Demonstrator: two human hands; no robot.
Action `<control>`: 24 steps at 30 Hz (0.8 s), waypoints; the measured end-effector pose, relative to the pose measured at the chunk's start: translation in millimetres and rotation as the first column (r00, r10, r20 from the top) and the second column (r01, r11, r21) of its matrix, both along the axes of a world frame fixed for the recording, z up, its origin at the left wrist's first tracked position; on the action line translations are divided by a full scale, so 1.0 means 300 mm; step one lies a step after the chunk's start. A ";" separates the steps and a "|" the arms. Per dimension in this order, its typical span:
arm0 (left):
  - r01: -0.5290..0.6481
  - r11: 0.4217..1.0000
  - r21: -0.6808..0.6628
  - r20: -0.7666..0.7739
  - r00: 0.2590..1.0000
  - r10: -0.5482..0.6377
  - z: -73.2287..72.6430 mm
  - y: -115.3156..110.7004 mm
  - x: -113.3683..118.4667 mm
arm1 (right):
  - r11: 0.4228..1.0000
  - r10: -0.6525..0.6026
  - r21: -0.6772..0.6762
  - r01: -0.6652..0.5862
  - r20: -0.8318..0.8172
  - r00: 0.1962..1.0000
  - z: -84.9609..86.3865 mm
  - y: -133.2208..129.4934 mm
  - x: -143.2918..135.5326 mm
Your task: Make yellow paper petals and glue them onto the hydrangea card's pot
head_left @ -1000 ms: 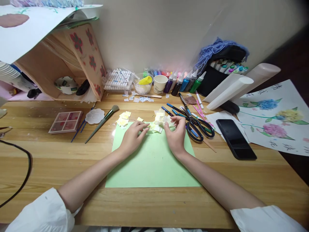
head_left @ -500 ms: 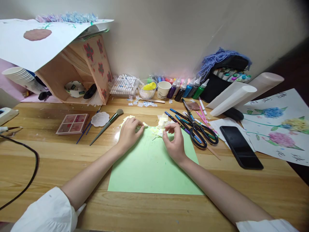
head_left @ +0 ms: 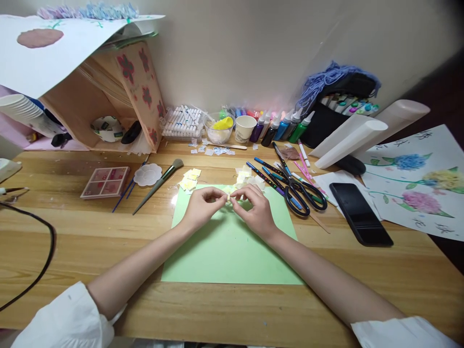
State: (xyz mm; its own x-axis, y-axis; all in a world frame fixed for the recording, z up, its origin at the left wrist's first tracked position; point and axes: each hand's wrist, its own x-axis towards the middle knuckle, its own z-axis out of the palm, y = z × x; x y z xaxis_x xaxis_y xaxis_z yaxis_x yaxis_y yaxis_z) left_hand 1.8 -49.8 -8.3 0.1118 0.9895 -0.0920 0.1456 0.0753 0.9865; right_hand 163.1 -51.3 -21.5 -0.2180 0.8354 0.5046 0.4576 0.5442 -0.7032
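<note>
Both hands meet above the top part of a green sheet of paper [head_left: 232, 256]. My left hand [head_left: 203, 205] and my right hand [head_left: 254, 208] pinch a small piece of yellow paper [head_left: 228, 194] between their fingertips; the fingers cover most of it. Left of the sheet's top edge lies a small pile of yellow paper squares [head_left: 190, 179]. Behind my right hand is another pile of pale yellow paper pieces [head_left: 243, 175], partly hidden by the fingers.
Black-handled scissors [head_left: 297, 198] rest on several pens at the right, with a black phone [head_left: 360, 213] beyond. A makeup brush [head_left: 159, 186] and a white palette [head_left: 148, 174] lie left. Paint bottles [head_left: 281, 129], a paper cup [head_left: 245, 129] and a clear bowl [head_left: 218, 128] line the wall.
My left hand has come away from the left pile of yellow squares and moved right. My right hand has shifted slightly left, and the fingertips of both now meet at the yellow piece.
</note>
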 end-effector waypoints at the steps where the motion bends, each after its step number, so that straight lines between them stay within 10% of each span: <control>1: 0.001 1.000 0.004 -0.005 1.000 -0.001 -0.002 0.001 -0.001 | 1.000 -0.004 0.001 0.004 0.000 1.000 0.001 0.000 0.000; 24: 0.049 0.997 0.055 -0.110 0.993 -0.043 -0.010 -0.012 0.000 | 0.998 -0.034 0.062 0.030 0.066 0.997 -0.007 -0.008 -0.002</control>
